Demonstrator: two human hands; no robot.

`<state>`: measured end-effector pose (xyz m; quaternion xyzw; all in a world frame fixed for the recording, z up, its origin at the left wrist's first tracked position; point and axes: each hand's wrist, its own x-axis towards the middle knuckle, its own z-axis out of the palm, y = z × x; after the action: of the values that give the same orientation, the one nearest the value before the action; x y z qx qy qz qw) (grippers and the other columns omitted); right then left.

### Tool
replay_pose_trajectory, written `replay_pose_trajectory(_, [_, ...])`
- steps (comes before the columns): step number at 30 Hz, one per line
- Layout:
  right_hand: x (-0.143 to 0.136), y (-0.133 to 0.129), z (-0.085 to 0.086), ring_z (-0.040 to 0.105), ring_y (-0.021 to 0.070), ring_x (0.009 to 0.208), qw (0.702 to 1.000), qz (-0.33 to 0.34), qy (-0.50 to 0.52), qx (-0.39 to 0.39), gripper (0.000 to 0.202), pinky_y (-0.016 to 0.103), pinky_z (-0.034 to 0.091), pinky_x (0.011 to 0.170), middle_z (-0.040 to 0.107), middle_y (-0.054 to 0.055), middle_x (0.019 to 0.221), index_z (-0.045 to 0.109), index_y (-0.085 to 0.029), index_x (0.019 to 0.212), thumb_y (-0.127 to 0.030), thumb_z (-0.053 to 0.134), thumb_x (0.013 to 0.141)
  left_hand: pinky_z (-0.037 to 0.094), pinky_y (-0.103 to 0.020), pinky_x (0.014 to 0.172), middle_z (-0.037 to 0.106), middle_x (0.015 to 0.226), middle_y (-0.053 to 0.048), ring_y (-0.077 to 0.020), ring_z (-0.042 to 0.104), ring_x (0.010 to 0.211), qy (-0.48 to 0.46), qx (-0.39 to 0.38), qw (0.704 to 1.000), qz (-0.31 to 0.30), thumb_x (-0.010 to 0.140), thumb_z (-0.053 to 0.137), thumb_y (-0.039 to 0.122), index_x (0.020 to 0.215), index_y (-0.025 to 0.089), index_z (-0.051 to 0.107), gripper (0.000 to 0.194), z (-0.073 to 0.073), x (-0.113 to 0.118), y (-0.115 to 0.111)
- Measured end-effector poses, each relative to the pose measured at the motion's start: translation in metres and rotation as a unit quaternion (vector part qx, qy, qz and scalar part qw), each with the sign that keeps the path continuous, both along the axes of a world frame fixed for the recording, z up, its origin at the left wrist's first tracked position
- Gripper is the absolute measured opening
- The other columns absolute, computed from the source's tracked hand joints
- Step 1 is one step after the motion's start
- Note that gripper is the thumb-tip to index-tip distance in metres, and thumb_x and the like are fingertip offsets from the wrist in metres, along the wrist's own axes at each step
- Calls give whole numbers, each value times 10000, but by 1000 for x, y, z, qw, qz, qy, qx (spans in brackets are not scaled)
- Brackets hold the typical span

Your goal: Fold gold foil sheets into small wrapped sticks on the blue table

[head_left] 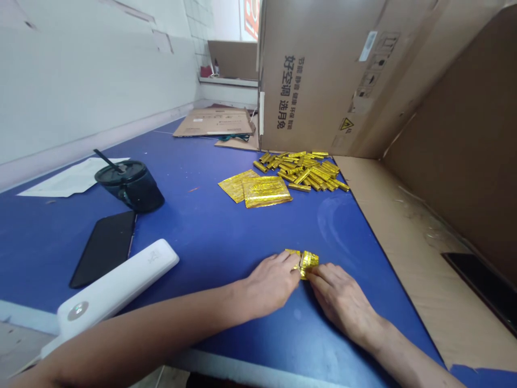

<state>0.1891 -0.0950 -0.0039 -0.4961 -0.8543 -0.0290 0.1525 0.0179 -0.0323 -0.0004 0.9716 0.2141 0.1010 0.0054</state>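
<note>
Near the front of the blue table, a small piece of shiny gold foil (310,259) lies folded and creased between my two hands. My left hand (273,281) presses on its left side, fingers bent together over it. My right hand (339,293) pinches its lower right edge with thumb and fingers. Part of the foil is hidden under the fingers. Farther back, flat gold foil sheets (266,192) lie overlapping. Beside them is a heap of rolled gold foil tubes (307,171).
On the left are a dark lidded mug (139,186), a black phone (105,248), a long white device (121,283) and white paper (68,179). Large cardboard boxes (323,75) wall off the back and right. Flat cardboard (214,121) lies at the far end.
</note>
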Motion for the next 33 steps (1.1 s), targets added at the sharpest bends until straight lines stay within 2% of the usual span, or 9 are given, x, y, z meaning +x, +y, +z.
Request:
replay_pose_trajectory(4, [0, 1, -2, 530, 194, 886, 999, 28, 23, 16, 243, 350, 433, 777, 596, 112, 932, 579, -136, 888, -80, 353, 819, 387, -283, 827, 402, 1238, -64, -180, 447, 987, -14, 5, 1000, -19, 842, 365, 157, 981, 122, 519, 210, -3, 0, -1])
replay_pose_trajectory(8, [1, 2, -3, 508, 185, 1011, 997, 66, 27, 18, 257, 360, 390, 896, 582, 129, 1042, 567, -121, 941, -55, 358, 806, 386, -298, 819, 450, 1197, -64, -195, 440, 1010, -4, -14, 999, -31, 820, 381, 143, 1000, 125, 501, 217, -3, 0, 1])
replay_pose_trajectory(16, [3, 4, -2, 555, 190, 942, 995, 82, 55, 23, 243, 337, 436, 859, 606, 149, 997, 567, -94, 938, -64, 369, 801, 400, -311, 755, 552, 1018, -59, -204, 468, 943, -9, -25, 999, -28, 792, 426, 157, 978, 131, 479, 195, 1, 4, 4])
replay_pose_trajectory(21, [4, 3, -2, 545, 196, 955, 996, 65, 54, 7, 260, 347, 440, 843, 587, 139, 1045, 544, -120, 1007, -83, 372, 815, 400, -325, 744, 553, 1033, -60, -210, 468, 938, -3, -12, 999, -36, 810, 415, 185, 926, 139, 504, 153, 0, 5, 7])
replay_pose_trajectory(25, [4, 4, -2, 552, 195, 921, 995, 57, 79, -5, 255, 347, 453, 805, 596, 123, 1003, 544, -142, 976, -77, 358, 814, 395, -334, 757, 559, 1009, -65, -217, 464, 939, -5, -21, 999, -38, 807, 426, 220, 905, 132, 514, 158, 2, 4, 7])
replay_pose_trajectory(28, [5, 6, 0, 557, 188, 887, 992, 45, 114, -33, 232, 336, 459, 777, 606, 102, 928, 546, -161, 928, -89, 358, 812, 395, -327, 756, 568, 972, -64, -216, 466, 918, -14, -37, 999, -34, 804, 434, 226, 914, 130, 514, 167, 4, 4, 7])
replay_pose_trajectory(33, [8, 9, 5, 564, 157, 843, 974, 12, 201, -107, 224, 292, 458, 760, 603, 69, 931, 548, -198, 941, -126, 372, 823, 405, -279, 715, 582, 833, -33, -184, 484, 820, -22, -75, 997, -20, 784, 399, 94, 954, 158, 507, 211, 2, 5, 9])
